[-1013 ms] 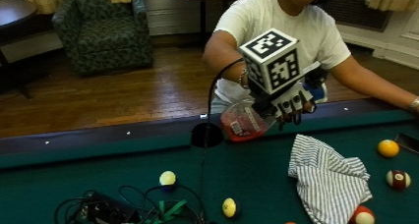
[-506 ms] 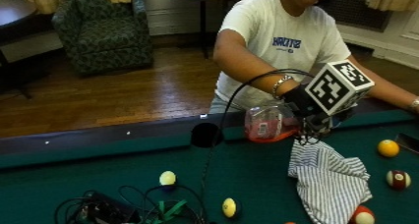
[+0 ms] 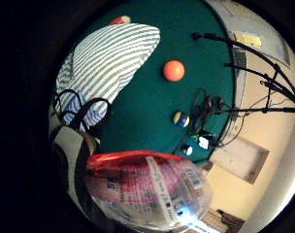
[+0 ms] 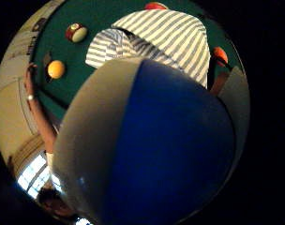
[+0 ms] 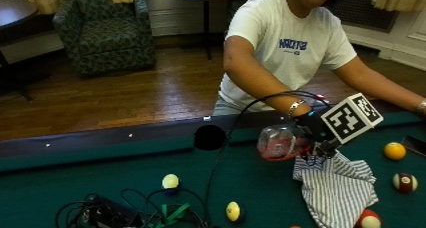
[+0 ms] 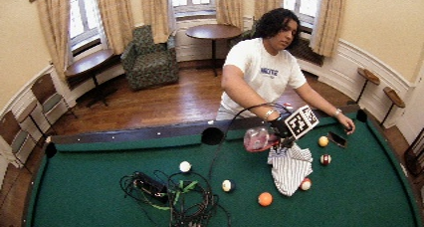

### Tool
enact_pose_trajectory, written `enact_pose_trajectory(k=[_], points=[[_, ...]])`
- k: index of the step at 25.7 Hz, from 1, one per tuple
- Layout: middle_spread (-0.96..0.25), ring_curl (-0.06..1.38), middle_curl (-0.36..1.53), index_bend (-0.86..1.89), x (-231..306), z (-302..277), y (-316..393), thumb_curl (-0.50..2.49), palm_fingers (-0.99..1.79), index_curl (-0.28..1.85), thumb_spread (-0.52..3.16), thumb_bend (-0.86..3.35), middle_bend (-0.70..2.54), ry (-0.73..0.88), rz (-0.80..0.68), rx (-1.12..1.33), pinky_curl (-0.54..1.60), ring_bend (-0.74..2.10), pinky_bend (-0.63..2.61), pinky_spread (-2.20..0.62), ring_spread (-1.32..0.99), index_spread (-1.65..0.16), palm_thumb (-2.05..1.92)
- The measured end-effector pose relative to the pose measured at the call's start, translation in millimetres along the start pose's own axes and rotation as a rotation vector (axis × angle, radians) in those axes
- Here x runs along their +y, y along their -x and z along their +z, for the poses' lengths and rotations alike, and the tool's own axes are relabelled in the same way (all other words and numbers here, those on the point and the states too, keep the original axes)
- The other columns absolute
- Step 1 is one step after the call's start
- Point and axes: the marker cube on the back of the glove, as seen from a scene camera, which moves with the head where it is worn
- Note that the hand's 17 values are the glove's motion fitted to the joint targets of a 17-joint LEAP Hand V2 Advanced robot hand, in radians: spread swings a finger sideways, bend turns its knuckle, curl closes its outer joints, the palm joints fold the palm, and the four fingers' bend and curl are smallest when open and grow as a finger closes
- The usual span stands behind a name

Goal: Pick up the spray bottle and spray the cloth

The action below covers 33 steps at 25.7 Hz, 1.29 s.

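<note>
Gloved right hand as grip, fingers curled round spray bottle. Bottle held tipped sideways in air, just above near edge of striped cloth. Cloth crumpled on green counter. Orange ball beside cloth, apart from it.

Outside view: faced the person across the green felt pool table, close in.
Wide outside view: higher, farther, whole table.
Palm views: looked down, both sharing the striped white-and-grey cloth.
</note>
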Motion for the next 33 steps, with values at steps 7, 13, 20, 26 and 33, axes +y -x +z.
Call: enact_pose_trajectory(k=[7, 13, 20, 26, 33], points=[[-0.23, 0.46, 0.51, 0.34, -9.7, 13.5, 3.9, 0.76, 1.38, 0.57, 0.26, -0.04, 0.59, 0.024, -0.008, -0.013, 0.39, 0.65, 0.42, -0.3, -0.23, -0.27, 0.88], [-0.23, 0.46, 0.51, 0.33, -3.9, -45.2, -12.5, 0.76, 1.38, 0.57, 0.26, -0.04, 0.59, -0.139, 0.01, -0.236, 0.39, 0.65, 0.42, -0.3, -0.23, -0.27, 0.87], [-0.23, 0.46, 0.51, 0.32, 2.3, -128.9, -5.5, 0.77, 1.38, 0.57, 0.26, -0.04, 0.59, -0.388, -0.092, -0.711, 0.39, 0.65, 0.42, -0.3, -0.23, -0.27, 0.88], [-0.24, 0.46, 0.51, 0.31, -4.7, -168.1, 48.4, 0.77, 1.38, 0.58, 0.26, -0.03, 0.58, -0.567, -0.269, -1.089, 0.39, 0.65, 0.43, -0.3, -0.22, -0.28, 0.88], [-0.23, 0.46, 0.51, 0.32, -14.7, -159.1, 122.6, 0.78, 1.38, 0.59, 0.26, -0.04, 0.58, -0.637, -0.437, -1.401, 0.39, 0.65, 0.43, -0.3, -0.22, -0.28, 0.88]])
